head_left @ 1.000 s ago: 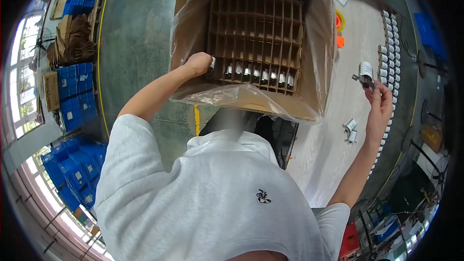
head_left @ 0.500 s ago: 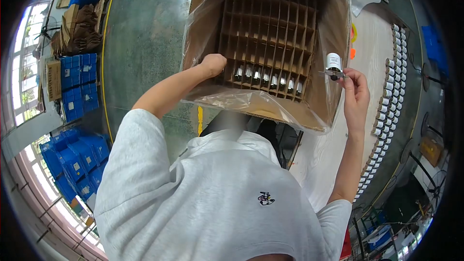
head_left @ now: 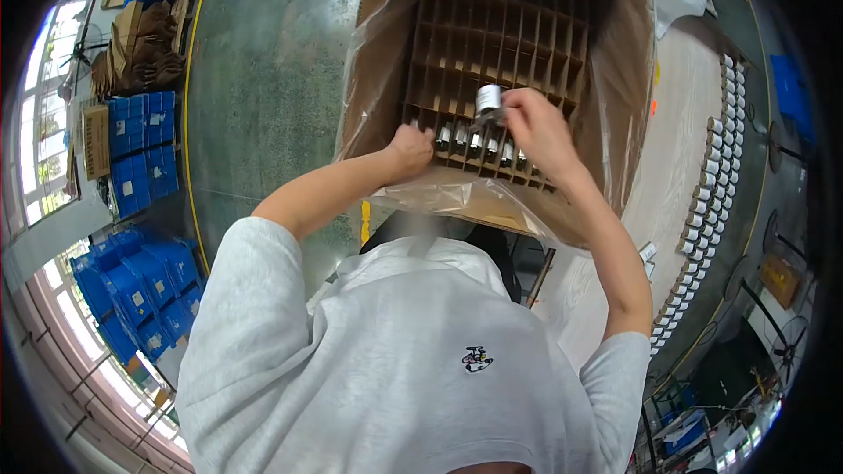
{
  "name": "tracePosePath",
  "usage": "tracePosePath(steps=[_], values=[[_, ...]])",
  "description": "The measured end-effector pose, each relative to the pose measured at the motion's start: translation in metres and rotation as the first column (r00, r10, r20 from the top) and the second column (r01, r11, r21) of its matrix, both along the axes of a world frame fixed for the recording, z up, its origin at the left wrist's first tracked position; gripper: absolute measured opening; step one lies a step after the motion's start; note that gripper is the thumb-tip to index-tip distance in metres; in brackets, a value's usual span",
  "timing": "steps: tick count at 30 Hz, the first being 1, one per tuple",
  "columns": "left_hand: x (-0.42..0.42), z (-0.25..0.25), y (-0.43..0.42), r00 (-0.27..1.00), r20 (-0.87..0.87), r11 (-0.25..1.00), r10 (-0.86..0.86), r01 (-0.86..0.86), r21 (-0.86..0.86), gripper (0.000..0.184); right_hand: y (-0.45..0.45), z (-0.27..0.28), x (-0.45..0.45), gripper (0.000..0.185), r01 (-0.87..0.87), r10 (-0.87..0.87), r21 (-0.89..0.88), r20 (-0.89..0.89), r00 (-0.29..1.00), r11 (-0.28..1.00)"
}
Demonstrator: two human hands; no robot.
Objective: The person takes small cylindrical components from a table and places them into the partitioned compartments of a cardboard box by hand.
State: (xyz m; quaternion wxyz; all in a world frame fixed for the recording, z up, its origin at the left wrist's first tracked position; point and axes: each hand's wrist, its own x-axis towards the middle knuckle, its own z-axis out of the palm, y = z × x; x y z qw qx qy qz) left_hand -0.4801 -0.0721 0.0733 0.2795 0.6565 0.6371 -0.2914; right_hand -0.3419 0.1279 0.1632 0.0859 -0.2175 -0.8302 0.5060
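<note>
A white-labelled cylindrical part with a metal flange (head_left: 488, 98) is in my right hand (head_left: 537, 129), above the near rows of the divided box. My fingers close on its flange side. Below it, cardboard dividers (head_left: 500, 57) form a grid, and several shiny parts (head_left: 475, 140) stand in the nearest row of cells. My left hand (head_left: 411, 147) reaches over the box's near left side, its fingers curled at the left end of that row. What those fingers grip, if anything, is hidden. A clear plastic liner (head_left: 364, 92) lines the large cardboard box (head_left: 651, 26).
Rows of similar white-labelled parts (head_left: 702, 194) stand on the pale table (head_left: 680, 105) at the right. Another part (head_left: 648, 252) lies by my right forearm. Blue crates (head_left: 143, 145) are stacked at the left, beyond the green floor (head_left: 263, 61).
My right hand has brought the labelled part left, from the box's right edge to over the cells. My left hand has moved slightly right and down, into the row's left end.
</note>
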Motion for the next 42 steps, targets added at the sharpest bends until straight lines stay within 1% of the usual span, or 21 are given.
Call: tracePosePath(steps=[1, 2, 3, 5, 8, 11, 12, 14, 15, 17, 18, 21, 22, 24, 26, 29, 32, 35, 38, 41, 42], values=[[-0.002, -0.007, -0.007, 0.999, 0.04, 0.999, -0.029, 0.029, 0.019, 0.024, -0.007, -0.016, -0.014, 0.013, -0.096, 0.095, 0.024, 0.043, 0.994, 0.995], [-0.01, -0.037, -0.021, 0.996, 0.019, 0.995, -0.089, 0.09, -0.044, 0.027, -0.015, -0.031, -0.028, 0.014, -0.191, 0.189, 0.015, 0.077, 0.979, 0.981], [-0.011, -0.03, -0.018, 0.996, 0.006, 0.992, -0.084, 0.084, -0.093, 0.027, -0.026, -0.05, -0.041, 0.014, -0.237, 0.244, -0.077, 0.115, 0.963, 0.969], [-0.008, -0.007, -0.007, 0.997, -0.012, 0.978, -0.078, 0.075, -0.195, 0.027, -0.045, -0.07, -0.057, 0.013, -0.339, 0.343, -0.054, 0.13, 0.93, 0.939], [-0.01, -0.004, -0.005, 1.0, -0.013, 0.966, 0.01, -0.013, -0.259, 0.028, -0.065, -0.101, -0.072, 0.013, -0.383, 0.369, 0.029, 0.209, 0.906, 0.923], [-0.014, 0.002, -0.003, 0.999, 0.006, 0.964, 0.047, -0.044, -0.264, 0.03, -0.073, -0.123, -0.078, 0.013, -0.39, 0.365, 0.084, 0.221, 0.904, 0.917], [-0.015, 0.0, -0.004, 0.999, 0.012, 0.967, 0.052, -0.047, -0.249, 0.031, -0.077, -0.123, -0.081, 0.013, -0.424, 0.392, 0.101, 0.239, 0.889, 0.9], [-0.013, -0.004, -0.002, 0.998, -0.008, 0.953, 0.056, -0.056, -0.297, 0.031, -0.086, -0.123, -0.087, 0.014, -0.483, 0.434, 0.136, 0.278, 0.857, 0.865], [-0.014, -0.001, 0.0, 0.998, -0.018, 0.945, 0.055, -0.057, -0.321, 0.031, -0.091, -0.123, -0.088, 0.013, -0.469, 0.418, 0.147, 0.28, 0.864, 0.871], [-0.015, 0.007, 0.002, 0.998, -0.008, 0.953, 0.067, -0.067, -0.297, 0.03, -0.097, -0.124, -0.086, 0.011, -0.439, 0.383, 0.173, 0.283, 0.879, 0.882], [-0.015, 0.01, 0.001, 0.997, -0.001, 0.956, 0.073, -0.07, -0.285, 0.03, -0.097, -0.127, -0.085, 0.014, -0.464, 0.378, 0.255, 0.322, 0.868, 0.848], [-0.011, -0.008, -0.007, 0.995, -0.028, 0.977, 0.096, -0.1, -0.189, 0.027, -0.112, -0.135, -0.088, 0.015, -0.447, 0.321, 0.291, 0.392, 0.862, 0.846], [-0.01, -0.005, -0.006, 0.993, -0.029, 0.971, 0.118, -0.122, -0.204, 0.026, -0.123, -0.141, -0.091, 0.015, -0.45, 0.301, 0.361, 0.399, 0.866, 0.817], [-0.01, 0.0, -0.002, 0.987, -0.036, 0.959, 0.158, -0.162, -0.232, 0.024, -0.14, -0.171, -0.088, 0.015, -0.49, 0.322, 0.426, 0.409, 0.854, 0.76], [-0.011, 0.002, -0.002, 0.983, -0.041, 0.957, 0.179, -0.184, -0.223, 0.024, -0.145, -0.178, -0.089, 0.015, -0.507, 0.305, 0.476, 0.439, 0.845, 0.718], [-0.01, 0.011, -0.001, 0.981, -0.037, 0.956, 0.193, -0.196, -0.22, 0.025, -0.145, -0.168, -0.085, 0.015, -0.521, 0.318, 0.434, 0.458, 0.83, 0.736], [-0.01, 0.0, -0.003, 0.982, -0.051, 0.961, 0.181, -0.188, -0.203, 0.026, -0.144, -0.176, -0.075, 0.016, -0.411, 0.233, 0.43, 0.409, 0.882, 0.804], [-0.012, 0.003, 0.002, 0.984, -0.051, 0.961, 0.171, -0.178, -0.214, 0.029, -0.144, -0.168, -0.074, 0.016, -0.433, 0.241, 0.449, 0.424, 0.873, 0.781], [-0.013, 0.006, 0.004, 0.986, -0.042, 0.952, 0.162, -0.167, -0.255, 0.03, -0.15, -0.182, -0.072, 0.015, -0.424, 0.223, 0.46, 0.429, 0.876, 0.78], [-0.017, 0.02, 0.011, 0.984, -0.019, 0.947, 0.178, -0.176, -0.269, 0.031, -0.151, -0.188, -0.066, 0.014, -0.471, 0.288, 0.452, 0.417, 0.862, 0.758], [-0.016, 0.025, 0.015, 0.982, -0.006, 0.944, 0.19, -0.184, -0.274, 0.031, -0.151, -0.194, -0.067, 0.013, -0.476, 0.277, 0.431, 0.447, 0.851, 0.767]])
